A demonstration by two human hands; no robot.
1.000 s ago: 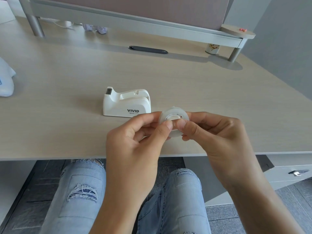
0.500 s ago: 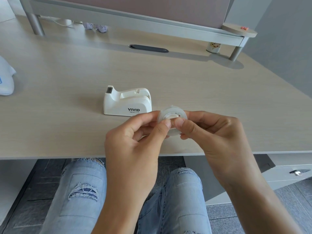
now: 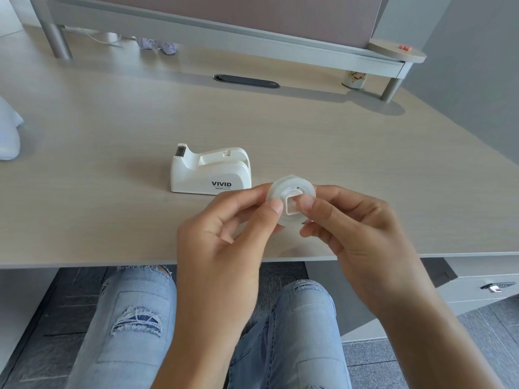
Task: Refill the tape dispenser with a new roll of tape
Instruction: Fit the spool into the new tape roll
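Observation:
A clear roll of tape with a white square hub in its middle is held above the desk's front edge. My left hand pinches its left side and my right hand its right side, both thumbs pressing at the hub. The white tape dispenser, marked VIVID, stands on the desk just behind and left of the roll, with its spool slot bare and its cutter end pointing left.
The light wooden desk has a dark cable slot at the back, under a raised grey shelf. A white object lies at the left edge. A small patterned cup stands at the back right. My knees are below the desk.
The hands have turned the roll slightly, so its flat face and the square hub now show more plainly. The dispenser has not moved.

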